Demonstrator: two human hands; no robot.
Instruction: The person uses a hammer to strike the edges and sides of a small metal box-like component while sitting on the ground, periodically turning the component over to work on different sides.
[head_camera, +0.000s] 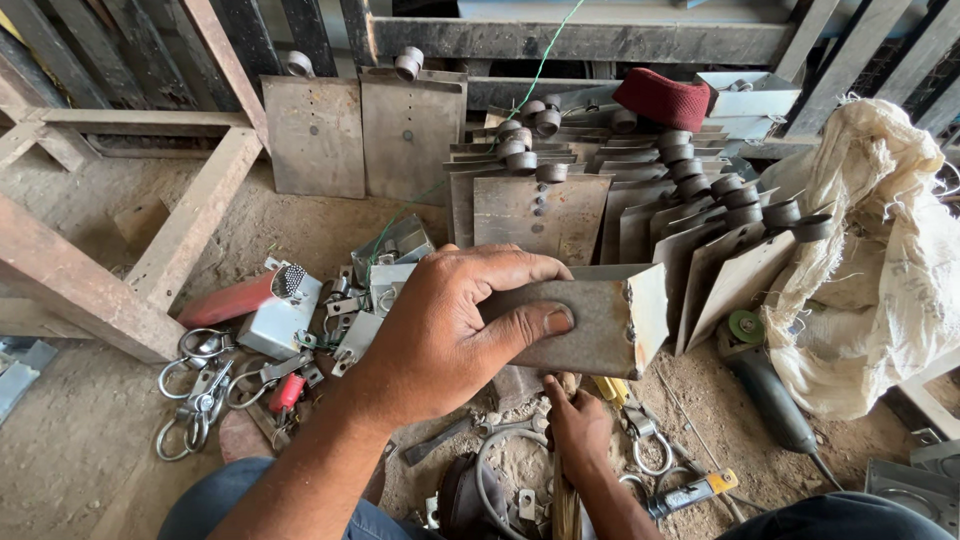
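Gripping a welded metal box (585, 320), the left hand (440, 335) has its fingers (530, 325) pinched on its edge, above the dirt floor (90, 420). A wooden handle (566, 500) is clasped by the right hand (578, 430). Many hinged plates (545, 210) are already stacked behind.

Stacked plates (690, 210) ahead; bare ground (300, 225) leftward.

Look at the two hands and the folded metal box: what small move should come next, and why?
Probably bring the right hand up to the box. The left hand grips the box in the air, welded corner outward, while the right hand sits lower, closed on a wooden handle whose working end is hidden.
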